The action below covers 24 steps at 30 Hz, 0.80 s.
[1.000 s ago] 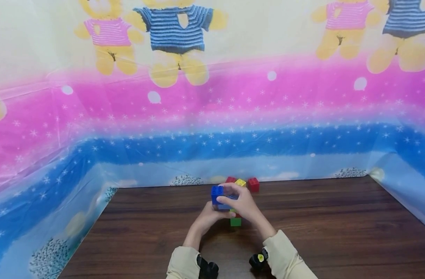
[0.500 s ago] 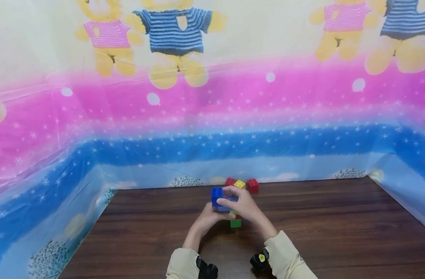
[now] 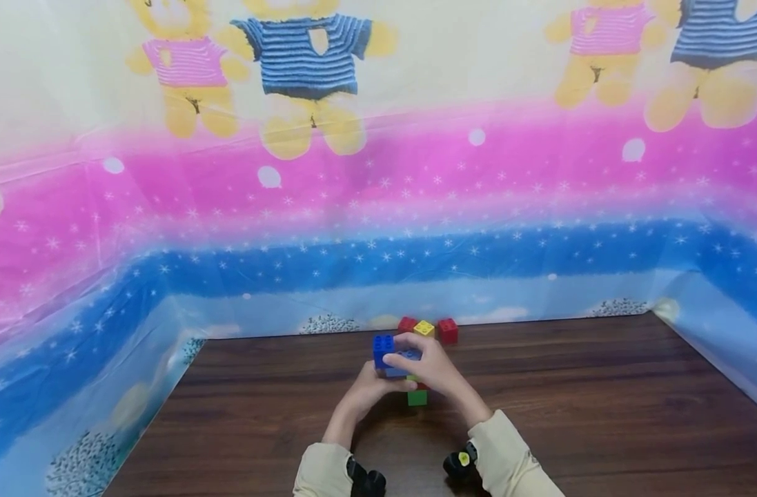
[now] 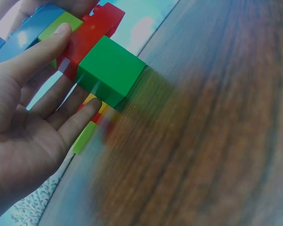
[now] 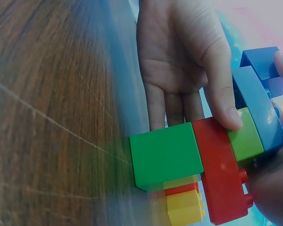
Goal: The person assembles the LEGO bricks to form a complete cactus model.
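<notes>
Clearly, the right grip (image 3: 435, 362) pinches a plain-sided dark-blue brick (image 3: 381, 351).

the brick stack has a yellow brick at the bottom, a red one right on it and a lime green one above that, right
Not quite: a green brick is at the bottom, not a yellow one, as the right wrist view shows. The red brick is right on it, with the lime green brick above that.

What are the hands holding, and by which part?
The right hand pinches the dark blue rectangular plastic block by its sides; the left hand holds the multicoloured plastic block stack at its lime-green rectangular block.
</notes>
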Motion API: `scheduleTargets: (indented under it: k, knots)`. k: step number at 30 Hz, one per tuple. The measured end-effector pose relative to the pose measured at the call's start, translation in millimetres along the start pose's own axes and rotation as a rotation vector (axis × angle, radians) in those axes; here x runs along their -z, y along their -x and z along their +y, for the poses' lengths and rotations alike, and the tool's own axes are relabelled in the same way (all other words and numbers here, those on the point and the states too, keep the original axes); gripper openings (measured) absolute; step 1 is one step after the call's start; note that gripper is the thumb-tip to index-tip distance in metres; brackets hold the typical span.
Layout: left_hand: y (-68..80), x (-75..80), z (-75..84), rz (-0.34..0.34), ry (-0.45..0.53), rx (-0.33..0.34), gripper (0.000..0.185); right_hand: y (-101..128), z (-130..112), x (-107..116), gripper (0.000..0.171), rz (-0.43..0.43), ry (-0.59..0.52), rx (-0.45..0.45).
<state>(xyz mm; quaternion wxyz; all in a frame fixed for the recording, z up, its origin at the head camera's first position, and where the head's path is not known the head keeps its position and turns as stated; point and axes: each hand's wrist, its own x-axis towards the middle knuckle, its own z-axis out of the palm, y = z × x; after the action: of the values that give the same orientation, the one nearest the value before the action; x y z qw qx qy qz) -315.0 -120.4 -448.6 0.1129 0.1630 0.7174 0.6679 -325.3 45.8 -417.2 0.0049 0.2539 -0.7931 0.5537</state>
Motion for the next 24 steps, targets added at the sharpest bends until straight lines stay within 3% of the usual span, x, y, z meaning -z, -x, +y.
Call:
scheduleTargets:
  k: [12,24]
  knots:
    - [0.9,0.4,-2.8,0.001,-0.036,-0.035,0.059,-3.6,1.3,5.4,0.045,-0.022,-0.024,0.009]
    - [1.4,2.9,-1.4,-0.014,-0.054,-0.021,0.060,-10.0,14.2,21.0,0.031,0.063,-0.066,0.002]
